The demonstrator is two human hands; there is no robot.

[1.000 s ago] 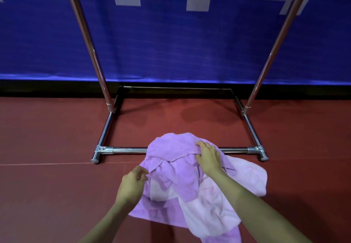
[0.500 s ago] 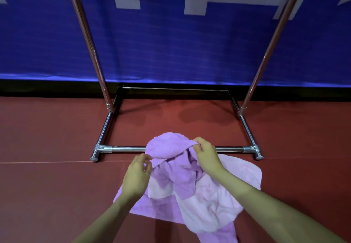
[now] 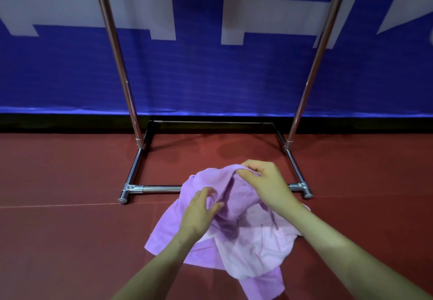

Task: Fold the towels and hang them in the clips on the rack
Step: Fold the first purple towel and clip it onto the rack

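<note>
In the lower middle of the frame, on the red floor (image 3: 58, 241), lies a crumpled heap of towels (image 3: 246, 248), a deeper purple towel (image 3: 232, 196) on top and a paler pink towel (image 3: 255, 246) under it toward the right. The heap spills across the front bar of the metal rack (image 3: 159, 188), hiding the bar's middle stretch.

At the left side of the heap, the left hand (image 3: 199, 210) rests on the purple cloth with fingers loosely spread and slightly bent; whether it has any fabric gathered underneath cannot be told. Further right and higher, the right hand (image 3: 264, 183) pinches a raised fold of the purple towel between thumb and fingers, lifting a small peak of cloth.

The towels look light, soft and limp: they will sag and bunch wherever they are not held, and will not keep a fold unaided. The best hold is probably at an edge or two corners, so each piece hangs open and separates from the other; a grab in the middle would likely drag both together.

The floor is smooth and flat, with a thin seam line crossing it. Behind the rack's two upright poles stands a blue banner (image 3: 210, 77) with pale blocks. The clips are not visible; something yellowish sits at the top left edge.
</note>
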